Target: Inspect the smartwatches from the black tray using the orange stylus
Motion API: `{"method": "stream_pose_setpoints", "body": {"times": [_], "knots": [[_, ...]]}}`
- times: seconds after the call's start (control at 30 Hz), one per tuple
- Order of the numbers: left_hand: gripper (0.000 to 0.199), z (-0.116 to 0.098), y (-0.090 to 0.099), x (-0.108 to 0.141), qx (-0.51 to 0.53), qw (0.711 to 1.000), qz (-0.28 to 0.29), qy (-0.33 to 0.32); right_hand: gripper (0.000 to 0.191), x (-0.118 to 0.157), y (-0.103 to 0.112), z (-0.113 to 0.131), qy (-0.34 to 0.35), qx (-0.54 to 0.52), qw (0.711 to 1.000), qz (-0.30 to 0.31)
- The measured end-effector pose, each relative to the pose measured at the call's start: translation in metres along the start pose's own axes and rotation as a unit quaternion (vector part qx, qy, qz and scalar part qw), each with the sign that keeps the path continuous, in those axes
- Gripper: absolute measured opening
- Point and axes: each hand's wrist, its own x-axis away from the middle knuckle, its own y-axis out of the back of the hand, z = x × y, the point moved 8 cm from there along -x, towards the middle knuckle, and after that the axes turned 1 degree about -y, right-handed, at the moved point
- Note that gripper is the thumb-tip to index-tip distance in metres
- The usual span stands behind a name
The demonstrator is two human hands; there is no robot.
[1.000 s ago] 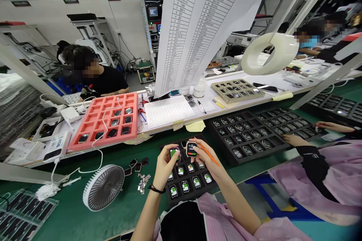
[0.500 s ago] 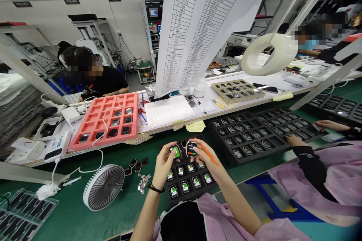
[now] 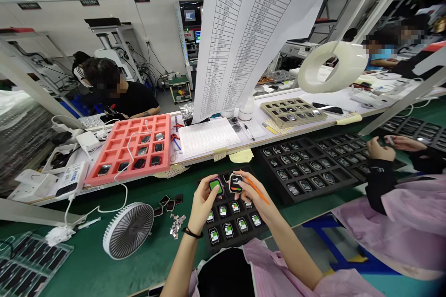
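Observation:
My left hand point(image 3: 205, 197) is closed around a smartwatch point(image 3: 216, 186) with a green screen, the thumb lying on its glass. My right hand point(image 3: 253, 191) grips a second smartwatch point(image 3: 236, 183), whose dark screen carries a red-orange strip along the bottom. An orange pen-like stick point(image 3: 257, 189) also rests in the right hand, slanting across its back. Both watches are held side by side above a black foam tray point(image 3: 234, 240). In that tray sit rows of lit watches point(image 3: 228, 229) with green and white screens; my hands cover part of its far rows.
Left of the tray stand a small fan point(image 3: 128, 230), loose metal pieces point(image 3: 177, 226) and several watch bodies point(image 3: 170, 205). A large black tray point(image 3: 291, 199) of watches lies right, near a co-worker's hands point(image 3: 381, 149). A pink tray point(image 3: 114, 141) sits on the shelf; a tape roll point(image 3: 306, 73) hangs above.
My left thumb has shifted slightly lower on its watch's screen. At right, the co-worker's hands have lifted from the tray and come closer together. The seated person opposite has moved slightly.

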Motion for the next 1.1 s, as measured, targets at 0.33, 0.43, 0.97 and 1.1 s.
{"method": "stream_pose_setpoints", "body": {"times": [0.33, 0.43, 0.97, 1.1], "knots": [[0.054, 0.004, -0.006, 0.000, 0.031, 0.999, 0.032, -0.013, 0.035, -0.002, 0.002, -0.004, 0.006, -0.012, 1.000, 0.002], [0.052, 0.005, -0.005, -0.001, 0.027, 0.999, 0.025, -0.007, 0.036, -0.002, 0.003, -0.004, 0.003, -0.012, 1.000, -0.001], [0.047, 0.030, 0.000, -0.008, -0.036, 0.999, 0.018, -0.001, 0.036, -0.001, 0.004, -0.004, -0.009, -0.017, 1.000, -0.009], [0.051, 0.092, 0.003, -0.020, -0.247, 0.968, 0.029, 0.032, 0.035, -0.002, 0.004, -0.009, -0.003, -0.032, 0.999, -0.008]]}}
